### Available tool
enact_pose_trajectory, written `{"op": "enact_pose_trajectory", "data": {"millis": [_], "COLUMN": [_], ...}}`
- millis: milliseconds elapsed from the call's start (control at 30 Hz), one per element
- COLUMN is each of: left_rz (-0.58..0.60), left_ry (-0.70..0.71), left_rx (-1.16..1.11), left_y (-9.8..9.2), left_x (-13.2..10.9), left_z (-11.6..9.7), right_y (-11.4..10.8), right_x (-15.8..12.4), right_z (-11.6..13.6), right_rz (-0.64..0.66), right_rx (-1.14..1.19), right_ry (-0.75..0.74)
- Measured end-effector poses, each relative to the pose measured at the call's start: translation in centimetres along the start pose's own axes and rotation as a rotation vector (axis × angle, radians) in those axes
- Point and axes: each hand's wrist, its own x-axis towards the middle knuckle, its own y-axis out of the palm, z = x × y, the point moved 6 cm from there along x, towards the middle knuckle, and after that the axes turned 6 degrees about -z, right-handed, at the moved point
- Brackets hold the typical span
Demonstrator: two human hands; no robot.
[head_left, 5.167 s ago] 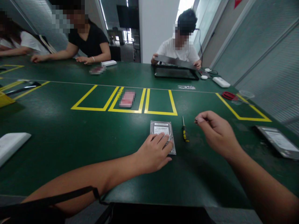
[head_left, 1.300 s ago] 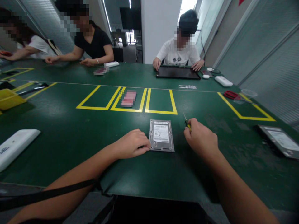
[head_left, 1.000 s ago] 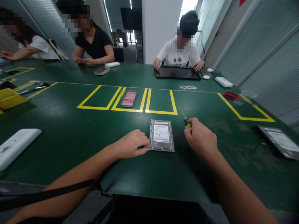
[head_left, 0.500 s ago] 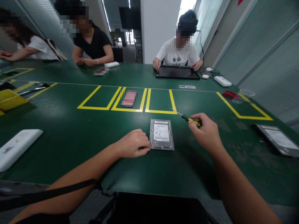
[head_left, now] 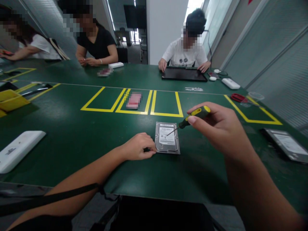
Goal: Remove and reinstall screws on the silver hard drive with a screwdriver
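Note:
A silver hard drive [head_left: 166, 146] with a white label lies flat on the green table in front of me. My left hand [head_left: 140, 147] rests at its left edge, fingers curled, with thumb and fingertips gripping the near left side. In my right hand [head_left: 216, 123] is a screwdriver [head_left: 196, 115] with a yellow and black handle, pinched between thumb and fingers. Its thin shaft slants down to the left, and the tip appears over the label; whether it touches cannot be told.
A second hard drive [head_left: 286, 144] lies at the right. A white power bank-like block [head_left: 21, 150] is at the left, near a yellow bin [head_left: 13, 100]. Yellow tape [head_left: 166, 114] marks rectangles ahead. Across the table, a person handles a black flat panel [head_left: 184, 74]; two others sit at left.
My right hand has risen and turned, swinging the screwdriver so that its tip points down-left over the hard drive instead of up-left past it. My left hand stays at the drive's edge.

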Motion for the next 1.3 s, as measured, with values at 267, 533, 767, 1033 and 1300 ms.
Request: {"op": "enact_pose_trajectory", "data": {"millis": [267,533,767,1033,1300], "left_rz": [-0.023,-0.04,-0.035,-0.025,-0.016], "left_ry": [-0.004,-0.005,-0.031,-0.075,-0.13], "left_rx": [-0.043,-0.058,-0.08,-0.124,-0.2], "left_y": [0.0,-0.1,-0.1,0.1,0.2], "left_x": [0.0,0.1,0.0,-0.1,0.0], "left_z": [0.2,0.3,0.4,1.0,1.3], "right_y": [1.5,2.8,4.0,4.8,6.0], "right_x": [0.5,0.0,-0.1,-0.3,-0.8], "right_z": [5.0,4.5,3.5,2.7,1.9], "right_rz": [0.201,0.308,0.365,0.397,0.446], "right_rx": [-0.013,0.034,0.037,0.036,0.025], "right_ry": [-0.182,-0.143,-0.118,-0.103,-0.057]}}
